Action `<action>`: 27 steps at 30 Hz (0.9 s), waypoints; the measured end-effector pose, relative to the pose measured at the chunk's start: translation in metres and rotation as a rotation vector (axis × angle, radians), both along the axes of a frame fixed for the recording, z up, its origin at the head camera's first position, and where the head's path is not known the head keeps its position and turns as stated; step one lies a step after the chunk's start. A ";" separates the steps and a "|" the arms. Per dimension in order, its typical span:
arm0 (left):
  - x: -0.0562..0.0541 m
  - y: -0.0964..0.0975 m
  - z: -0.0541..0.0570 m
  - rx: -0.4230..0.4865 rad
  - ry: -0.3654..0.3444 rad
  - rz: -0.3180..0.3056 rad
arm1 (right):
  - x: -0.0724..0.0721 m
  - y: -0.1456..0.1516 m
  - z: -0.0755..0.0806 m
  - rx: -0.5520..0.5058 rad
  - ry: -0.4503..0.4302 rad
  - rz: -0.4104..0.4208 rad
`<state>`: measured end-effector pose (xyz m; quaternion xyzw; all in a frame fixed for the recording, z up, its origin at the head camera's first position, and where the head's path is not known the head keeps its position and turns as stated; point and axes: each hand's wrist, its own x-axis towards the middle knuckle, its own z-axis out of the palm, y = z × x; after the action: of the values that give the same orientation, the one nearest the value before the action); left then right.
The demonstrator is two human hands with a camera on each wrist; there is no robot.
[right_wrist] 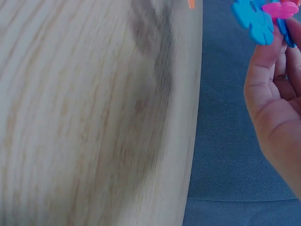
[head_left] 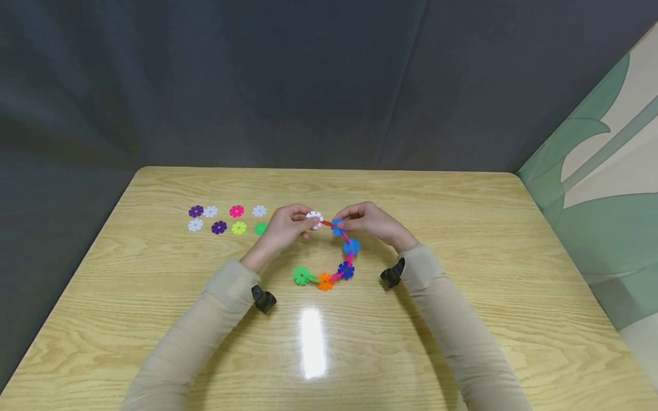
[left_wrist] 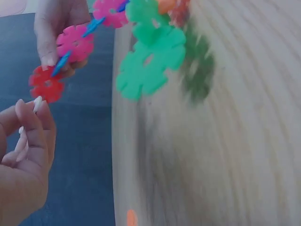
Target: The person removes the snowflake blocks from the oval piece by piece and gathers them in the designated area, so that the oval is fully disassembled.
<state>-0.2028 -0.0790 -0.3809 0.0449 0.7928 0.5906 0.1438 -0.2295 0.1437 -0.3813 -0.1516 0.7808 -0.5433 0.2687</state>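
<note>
A curved chain of slotted plastic flower discs hangs between the hands in the head view. It runs from a green disc (head_left: 301,275) past an orange disc (head_left: 325,281) and a dark blue disc (head_left: 346,270) to a red disc (left_wrist: 46,84). My left hand (head_left: 285,225) pinches a white flower disc (head_left: 315,217), whose edge meets the red one. On the other side, my right hand (head_left: 372,221) grips a blue disc (head_left: 337,226) beside the red end. Fingers cover part of both held discs.
Loose flower discs lie in two rows at the back left of the wooden table (head_left: 488,257), among them a pink disc (head_left: 237,211), a yellow disc (head_left: 239,228) and a purple disc (head_left: 219,227). The left hand partly hides the rows' right end. A dark curtain (head_left: 267,85) hangs behind.
</note>
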 end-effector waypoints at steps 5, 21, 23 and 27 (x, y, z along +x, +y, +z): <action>0.000 -0.003 -0.001 0.006 -0.003 -0.001 | 0.000 0.002 -0.003 -0.003 -0.005 0.003; -0.010 -0.040 -0.016 -0.103 0.005 0.173 | 0.001 0.008 -0.001 -0.031 -0.011 -0.006; -0.012 -0.044 -0.019 -0.115 0.000 0.174 | 0.001 0.008 -0.001 -0.032 -0.010 -0.003; -0.013 -0.049 -0.021 -0.151 -0.009 0.168 | 0.002 0.007 0.000 -0.030 -0.011 0.001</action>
<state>-0.2154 -0.1282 -0.4018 -0.0356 0.8354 0.5393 0.1004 -0.2277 0.1511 -0.3811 -0.1530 0.7712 -0.5555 0.2708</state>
